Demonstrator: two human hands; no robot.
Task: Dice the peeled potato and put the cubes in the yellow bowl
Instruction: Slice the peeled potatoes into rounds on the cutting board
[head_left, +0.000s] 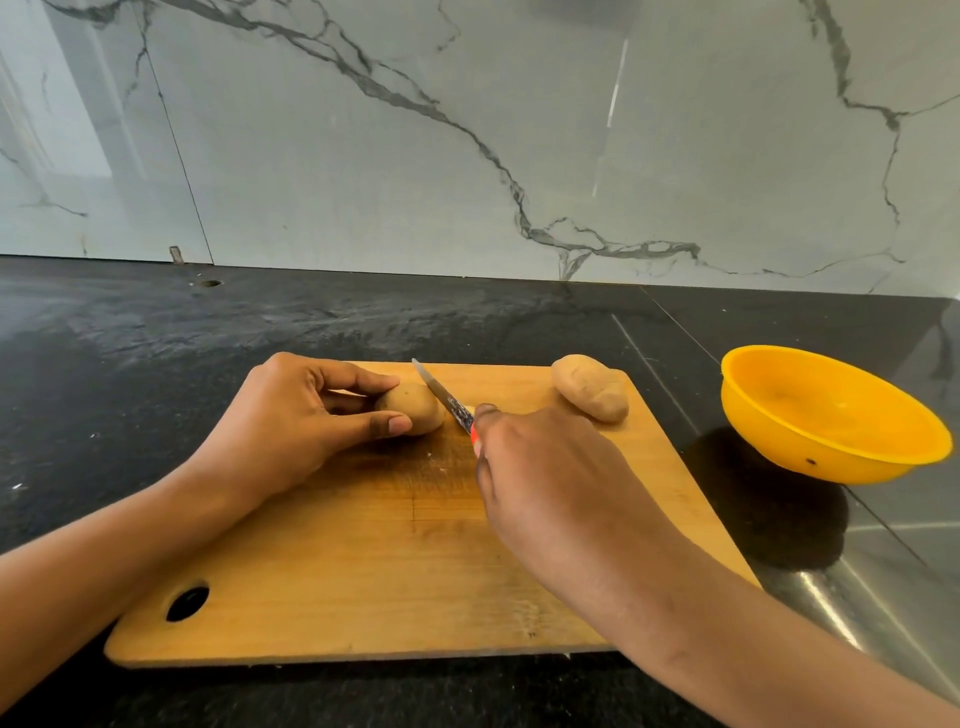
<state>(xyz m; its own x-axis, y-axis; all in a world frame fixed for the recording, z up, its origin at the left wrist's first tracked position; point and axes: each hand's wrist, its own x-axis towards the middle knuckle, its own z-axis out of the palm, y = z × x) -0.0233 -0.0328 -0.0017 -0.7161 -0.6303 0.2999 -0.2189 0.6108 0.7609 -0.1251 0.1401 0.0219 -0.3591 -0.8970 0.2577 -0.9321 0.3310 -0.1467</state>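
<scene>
Early stage. L hand (291, 415) pinches potato (415, 410) on board (363, 571); R hand (524, 467) grips knife (444, 397), blade at potato's right end. Yellow bowl (852, 467) empty, off-board right. 2nd potato (589, 387) uncut. Dicing + transfer all pending.

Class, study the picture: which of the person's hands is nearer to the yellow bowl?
Right. The right hand, holding the knife, is over the board's middle, left of the yellow bowl; the left hand grips a potato farther left still.

a pale grey-veined marble wall (467, 130) filled the upper frame above a glossy black stone counter (156, 338), with a steel surface (857, 597) at lower right.
</scene>
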